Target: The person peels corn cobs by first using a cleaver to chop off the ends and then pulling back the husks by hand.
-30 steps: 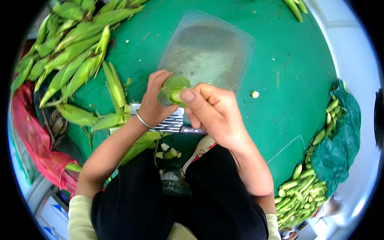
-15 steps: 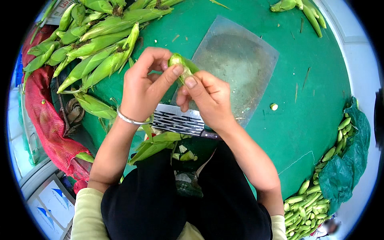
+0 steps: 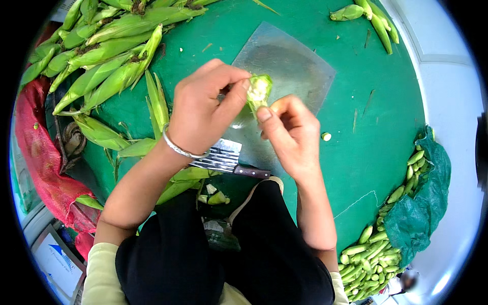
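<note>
Between my two hands, over the near part of a translucent cutting board (image 3: 290, 66), is a corn ear (image 3: 260, 90) with green husk and a pale, cut-looking end. The thumb and fingers of my left hand (image 3: 208, 104) pinch its upper left side. Lower down, my right hand (image 3: 295, 132) grips the husk between thumb and bent finger. Much of the ear is hidden or blurred. Below my hands lies a cleaver (image 3: 223, 155) with a dark handle, its blade partly covered by my left wrist.
Unhusked corn (image 3: 112, 56) is heaped at the far left, beside a red mesh sack (image 3: 43, 147). Small green ears (image 3: 371, 259) spill from a green sack (image 3: 422, 208) at the right. A cut stub (image 3: 326, 136) lies on the green surface (image 3: 366, 157). Husk scraps (image 3: 216, 197) sit near my knees.
Both hands have shifted to the right with the corn ear, and my right hand sits a little farther from my left. The ear's pale end now shows more fully. The whole view has shifted slightly.
</note>
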A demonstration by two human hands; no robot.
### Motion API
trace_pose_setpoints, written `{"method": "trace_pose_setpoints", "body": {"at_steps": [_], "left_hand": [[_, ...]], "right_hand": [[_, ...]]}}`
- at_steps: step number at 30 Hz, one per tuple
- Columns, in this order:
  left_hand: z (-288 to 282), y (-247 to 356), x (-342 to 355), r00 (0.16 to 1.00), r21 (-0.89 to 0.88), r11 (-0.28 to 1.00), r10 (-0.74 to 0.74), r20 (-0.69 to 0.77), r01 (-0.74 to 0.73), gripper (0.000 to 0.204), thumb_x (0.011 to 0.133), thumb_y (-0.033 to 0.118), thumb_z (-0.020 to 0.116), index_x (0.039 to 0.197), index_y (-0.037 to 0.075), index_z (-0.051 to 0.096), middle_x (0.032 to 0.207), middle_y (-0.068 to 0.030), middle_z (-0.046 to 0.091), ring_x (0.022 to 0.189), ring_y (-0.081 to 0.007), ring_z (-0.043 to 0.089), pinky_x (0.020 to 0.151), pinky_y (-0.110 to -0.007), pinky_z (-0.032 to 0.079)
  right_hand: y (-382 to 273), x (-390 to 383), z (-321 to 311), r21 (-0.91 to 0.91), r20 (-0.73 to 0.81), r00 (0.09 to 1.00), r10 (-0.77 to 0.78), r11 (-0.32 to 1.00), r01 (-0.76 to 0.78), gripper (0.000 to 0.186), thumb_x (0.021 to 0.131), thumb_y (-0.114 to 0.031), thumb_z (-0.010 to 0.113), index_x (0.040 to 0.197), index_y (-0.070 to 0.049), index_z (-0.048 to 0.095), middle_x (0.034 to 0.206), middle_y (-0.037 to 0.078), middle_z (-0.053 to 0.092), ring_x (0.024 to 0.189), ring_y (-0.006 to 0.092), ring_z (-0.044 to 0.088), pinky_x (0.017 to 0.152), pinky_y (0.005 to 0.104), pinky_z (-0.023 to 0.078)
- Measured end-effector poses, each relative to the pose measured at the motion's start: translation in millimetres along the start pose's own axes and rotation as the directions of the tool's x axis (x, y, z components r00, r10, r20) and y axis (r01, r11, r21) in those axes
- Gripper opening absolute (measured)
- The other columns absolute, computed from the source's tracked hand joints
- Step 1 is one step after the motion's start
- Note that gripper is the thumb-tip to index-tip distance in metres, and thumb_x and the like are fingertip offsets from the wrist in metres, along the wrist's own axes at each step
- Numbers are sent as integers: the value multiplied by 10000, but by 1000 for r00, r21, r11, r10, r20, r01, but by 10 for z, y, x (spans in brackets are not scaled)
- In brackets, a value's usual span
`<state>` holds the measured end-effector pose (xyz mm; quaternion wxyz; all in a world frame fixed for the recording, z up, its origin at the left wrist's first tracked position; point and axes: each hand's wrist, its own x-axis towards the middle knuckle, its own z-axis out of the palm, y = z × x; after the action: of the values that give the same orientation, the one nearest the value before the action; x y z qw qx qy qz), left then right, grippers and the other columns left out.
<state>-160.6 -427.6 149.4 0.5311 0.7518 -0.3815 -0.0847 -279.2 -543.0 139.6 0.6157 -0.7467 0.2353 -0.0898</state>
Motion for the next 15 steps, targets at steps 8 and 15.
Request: {"method": "trace_pose_setpoints", "body": {"at_steps": [8,15], "left_hand": [[113,89,-213,997,-146,988,-38,61,47,37,802,12,584,831,-11,588,733,-82,547,648,-150,529,583,-257,404],[30,51,-199,931,-224,974,105,350,-25,257,782,65,625,1019,-5,556,952,-137,563,883,-227,552,786,-303,432]], "right_hand": [[-125,-104,-127,-197,-200,964,-176,971,137,148,852,-93,613,893,22,529,719,73,574,637,108,545,579,243,459],[21,-260,-154,497,-233,956,180,867,-42,142,907,-154,542,867,-18,540,741,40,594,635,74,537,586,215,457]]}}
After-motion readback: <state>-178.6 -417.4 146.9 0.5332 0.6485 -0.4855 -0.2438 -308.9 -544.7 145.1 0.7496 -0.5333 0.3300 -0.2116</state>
